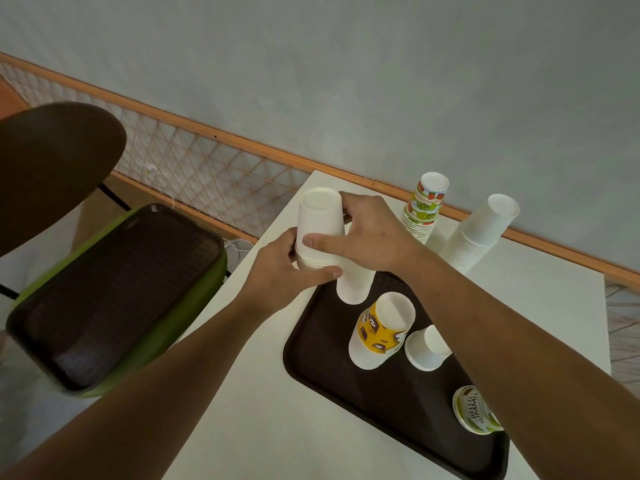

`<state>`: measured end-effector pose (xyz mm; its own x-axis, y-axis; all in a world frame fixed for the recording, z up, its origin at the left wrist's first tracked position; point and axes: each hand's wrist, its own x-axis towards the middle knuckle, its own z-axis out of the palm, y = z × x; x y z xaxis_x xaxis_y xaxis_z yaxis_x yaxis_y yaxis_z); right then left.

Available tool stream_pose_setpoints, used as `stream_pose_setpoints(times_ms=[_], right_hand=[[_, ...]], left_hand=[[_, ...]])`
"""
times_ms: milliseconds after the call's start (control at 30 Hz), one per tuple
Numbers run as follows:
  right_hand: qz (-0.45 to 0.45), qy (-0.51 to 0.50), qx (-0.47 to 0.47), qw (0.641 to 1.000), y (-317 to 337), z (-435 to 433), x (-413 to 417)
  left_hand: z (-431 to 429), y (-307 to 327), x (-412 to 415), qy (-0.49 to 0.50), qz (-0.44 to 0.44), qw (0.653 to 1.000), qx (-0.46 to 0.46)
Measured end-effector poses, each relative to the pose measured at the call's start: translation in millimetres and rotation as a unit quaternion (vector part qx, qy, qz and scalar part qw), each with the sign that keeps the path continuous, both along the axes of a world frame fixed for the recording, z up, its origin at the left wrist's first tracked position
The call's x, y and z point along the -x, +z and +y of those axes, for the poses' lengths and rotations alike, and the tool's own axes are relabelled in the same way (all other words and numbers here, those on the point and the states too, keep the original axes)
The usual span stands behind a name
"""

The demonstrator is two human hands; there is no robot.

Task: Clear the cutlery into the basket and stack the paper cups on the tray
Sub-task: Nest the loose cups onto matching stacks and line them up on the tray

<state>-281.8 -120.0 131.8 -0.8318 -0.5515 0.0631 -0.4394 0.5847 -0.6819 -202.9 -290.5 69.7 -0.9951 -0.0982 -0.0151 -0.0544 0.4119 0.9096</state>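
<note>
A short stack of upside-down white paper cups [320, 223] is held above the far left corner of the dark brown tray [322, 368]. My left hand [280, 268] grips the stack's lower rims. My right hand [367, 233] holds the top cup, thumb across its front. Beneath them another white cup [353, 289] stands inverted on the tray. Also on the tray are a yellow patterned cup on a white one [381, 330], a small white cup [427, 348] and a green "Hello Summer" cup [474, 410], partly hidden by my right forearm. No cutlery or basket is visible.
Two tall stacks stand on the white table [249, 393] by the wall: fruit-patterned cups [424, 209] and plain white cups [479, 233]. To the left, a second brown tray [114, 292] lies on a green chair. A dark chair back [52, 164] is at far left.
</note>
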Motion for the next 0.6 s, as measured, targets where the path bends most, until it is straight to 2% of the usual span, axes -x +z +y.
stream_pose_setpoints(times_ms=[167, 333, 467, 600], right_hand=[[0.005, -0.030, 0.051, 0.998, 13, 7, 1], [0.017, -0.096, 0.110, 0.989, 31, 28, 9], [0.029, -0.135, 0.118, 0.983, 30, 47, 16], [0.021, -0.147, 0.084, 0.985, 10, 59, 21]], left_hand=[[4, 0, -1, -0.036, -0.002, 0.998, -0.050], [7, -8, -2, -0.009, -0.014, 1.000, 0.008], [11, -13, 3, 0.007, -0.010, 1.000, 0.023], [19, -8, 11, 0.041, 0.010, 0.997, -0.058]])
